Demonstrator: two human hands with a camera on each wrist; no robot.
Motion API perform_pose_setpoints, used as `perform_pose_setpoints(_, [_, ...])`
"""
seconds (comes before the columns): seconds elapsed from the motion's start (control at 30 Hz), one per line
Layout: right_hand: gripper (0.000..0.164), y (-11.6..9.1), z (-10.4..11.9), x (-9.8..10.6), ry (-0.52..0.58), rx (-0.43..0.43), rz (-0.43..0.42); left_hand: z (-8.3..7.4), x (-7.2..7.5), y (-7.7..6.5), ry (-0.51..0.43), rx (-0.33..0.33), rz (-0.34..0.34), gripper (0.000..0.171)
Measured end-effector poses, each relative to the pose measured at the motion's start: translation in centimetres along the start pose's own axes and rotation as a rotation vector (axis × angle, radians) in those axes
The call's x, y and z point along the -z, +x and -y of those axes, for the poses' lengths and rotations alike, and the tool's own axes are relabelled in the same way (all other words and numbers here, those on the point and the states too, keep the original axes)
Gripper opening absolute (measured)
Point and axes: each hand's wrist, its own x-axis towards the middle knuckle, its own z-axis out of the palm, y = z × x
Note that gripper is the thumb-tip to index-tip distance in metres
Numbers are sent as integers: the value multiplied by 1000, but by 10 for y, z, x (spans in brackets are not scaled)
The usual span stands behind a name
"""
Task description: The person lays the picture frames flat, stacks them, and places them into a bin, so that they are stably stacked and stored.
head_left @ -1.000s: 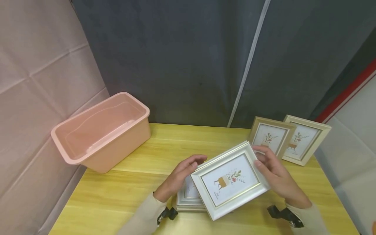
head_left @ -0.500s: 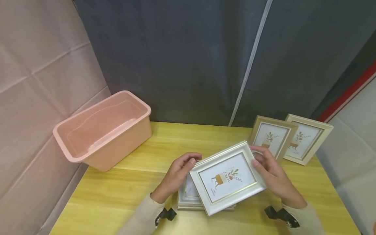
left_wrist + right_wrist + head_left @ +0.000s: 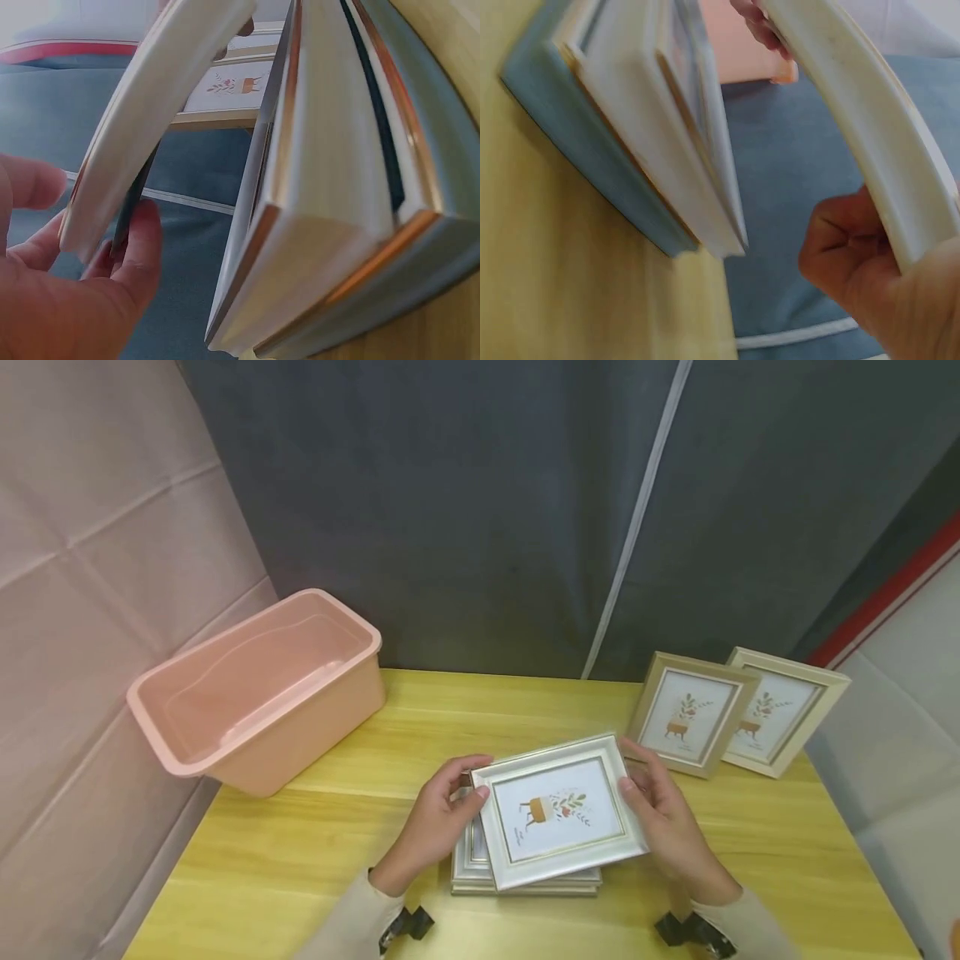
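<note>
A silver-white picture frame (image 3: 562, 810) with a flower-and-deer print is held face up between both hands. My left hand (image 3: 437, 820) grips its left end, thumb on the front edge and fingers behind, as the left wrist view shows. My right hand (image 3: 670, 822) pinches its right end, with curled fingers (image 3: 840, 240) under the back. Below the held frame lies a stack of picture frames (image 3: 540, 888), mostly covered by it in the head view. Both wrist views show a gap between the held frame and the stack (image 3: 322, 150).
A pink plastic bin (image 3: 300, 727) stands at the back left of the wooden table (image 3: 300, 860). Two picture frames stand upright at the back right, a tan one (image 3: 693, 710) overlapping a cream one (image 3: 783, 714). A dark curtain (image 3: 450, 527) hangs behind.
Both hands have moved the held picture frame left over the stack and turned it closer to square with it. The right hand has shifted left and away from the upright frames.
</note>
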Motion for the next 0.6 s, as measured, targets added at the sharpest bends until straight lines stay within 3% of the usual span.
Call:
perform_pose_setpoints(0.47, [50, -12, -10, -21, 54, -145, -102, 6, 2, -20, 74, 64, 20, 60])
perform_pose_setpoints(0.6, [50, -15, -9, -26, 22, -185, -115, 8, 4, -23, 85, 69, 30, 64])
